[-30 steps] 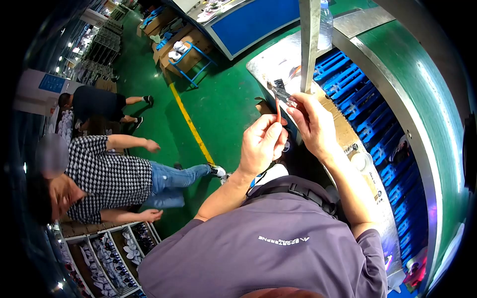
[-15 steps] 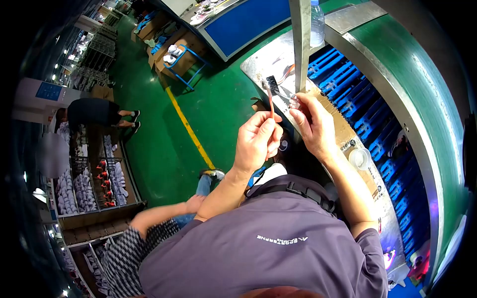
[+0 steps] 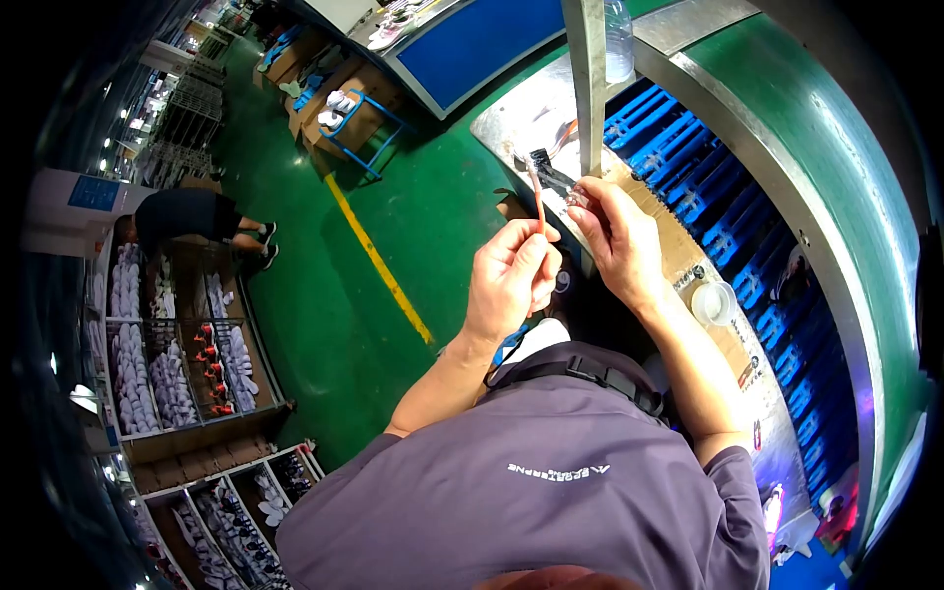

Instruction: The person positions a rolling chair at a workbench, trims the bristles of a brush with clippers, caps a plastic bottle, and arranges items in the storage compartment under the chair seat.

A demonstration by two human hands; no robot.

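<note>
Pinched in my left hand (image 3: 511, 275) is a thin reddish-brown stick (image 3: 538, 202), pointing up and away from me. My right hand (image 3: 619, 236) is closed at the fingertips on a small clear, crinkled item (image 3: 580, 198), just right of the stick. A black toothed piece like a brush or comb (image 3: 540, 158) shows beyond the stick's upper end, over the metal bench (image 3: 501, 123); whether it touches the stick I cannot tell.
A metal post (image 3: 586, 88) rises beyond my right hand, beside a clear bottle (image 3: 618, 44). A round clear cup (image 3: 714, 303) sits on cardboard at the right, near blue racks (image 3: 747, 221). At the left, a person (image 3: 187, 216) bends over shoe racks (image 3: 197, 423).
The person in the checked shirt has passed out of view at the lower left. Both my hands stay close together, and the black toothed piece has changed its tilt slightly.
</note>
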